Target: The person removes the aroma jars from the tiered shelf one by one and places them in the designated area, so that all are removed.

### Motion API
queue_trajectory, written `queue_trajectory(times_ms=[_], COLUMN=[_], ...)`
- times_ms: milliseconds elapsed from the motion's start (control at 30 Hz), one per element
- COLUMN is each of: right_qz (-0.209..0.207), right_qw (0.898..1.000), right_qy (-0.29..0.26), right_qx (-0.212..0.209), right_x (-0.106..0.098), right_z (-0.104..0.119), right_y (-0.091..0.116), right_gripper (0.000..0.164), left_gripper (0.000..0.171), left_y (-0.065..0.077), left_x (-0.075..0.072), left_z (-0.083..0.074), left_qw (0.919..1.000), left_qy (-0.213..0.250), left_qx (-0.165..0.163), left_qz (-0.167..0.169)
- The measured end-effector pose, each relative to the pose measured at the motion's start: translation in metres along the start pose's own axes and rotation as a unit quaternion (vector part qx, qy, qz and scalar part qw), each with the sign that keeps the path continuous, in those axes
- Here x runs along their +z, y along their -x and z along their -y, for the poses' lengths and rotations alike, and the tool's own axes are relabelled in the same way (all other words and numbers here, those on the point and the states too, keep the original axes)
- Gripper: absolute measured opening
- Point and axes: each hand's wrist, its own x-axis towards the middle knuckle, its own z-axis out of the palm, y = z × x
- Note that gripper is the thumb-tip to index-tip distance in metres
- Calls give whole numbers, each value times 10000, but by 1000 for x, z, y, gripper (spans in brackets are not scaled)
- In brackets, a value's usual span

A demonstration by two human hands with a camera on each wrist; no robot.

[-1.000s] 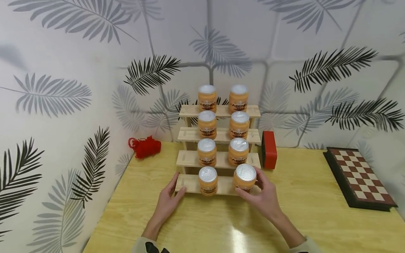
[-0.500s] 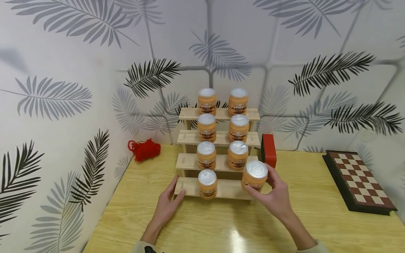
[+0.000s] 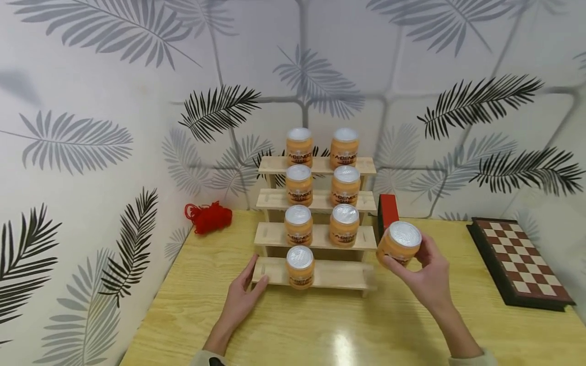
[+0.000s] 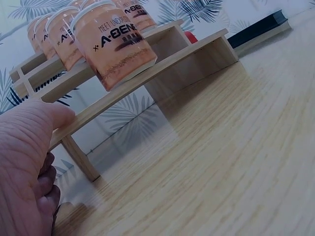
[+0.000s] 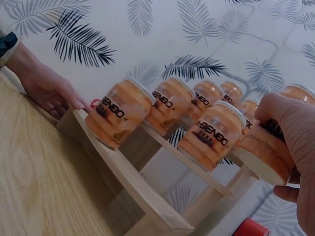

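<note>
A four-tier wooden display rack (image 3: pixel 336 272) stands on the table against the wall. My left hand (image 3: pixel 241 297) grips the left end of its lowest step; in the left wrist view the thumb lies on top and curled fingers show below the board. My right hand (image 3: pixel 430 277) holds an orange jar (image 3: pixel 397 249) with a silver lid, tilted, off the rack to its right. In the right wrist view thumb and fingers wrap that jar's (image 5: pixel 263 147) side, and its pale base shows. One matching jar (image 3: pixel 300 269) sits on the lowest step, left of the middle.
Pairs of the same jars, such as this upper one (image 3: pixel 345 188), stand on the three higher steps. A red box (image 3: pixel 389 208) is behind the held jar. Red yarn (image 3: pixel 210 217) lies at the back left, a checkered board (image 3: pixel 522 256) on the right.
My right hand has lifted the jar from the right side of the lowest step and carried it rightward, past the rack's end. The left hand keeps its grip on the rack.
</note>
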Motion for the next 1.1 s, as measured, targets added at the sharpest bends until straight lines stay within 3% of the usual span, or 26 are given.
queue_trajectory(times_ms=[333, 500, 633, 733, 933, 1100], right_qz=[-685, -765, -764, -643, -183, -54], right_qw=[9963, 9958, 9950, 9931, 9838, 9823], right_qy=[441, 338, 339, 518, 983, 866], right_qx=[270, 378, 548, 832, 1486, 1657], right_x=[-25, -31, -35, -38, -42, -39], right_z=[-24, -18, -29, -47, -111, -134], right_y=[-13, -16, -16, -18, -19, -20], right_gripper=[77, 72, 71, 71, 79, 77], left_gripper=[73, 72, 72, 73, 74, 73], left_y=[-1, 0, 0, 0, 0, 0], left_x=[0, 0, 1, 1, 1, 2], left_z=[1, -1, 0, 2, 2, 2], left_qw=[9999, 9998, 9997, 9997, 9997, 9998], left_qy=[94, 119, 126, 154, 186, 188], left_qx=[60, 133, 193, 171, 127, 82], left_qz=[-42, 2, 22, 17, -13, -34])
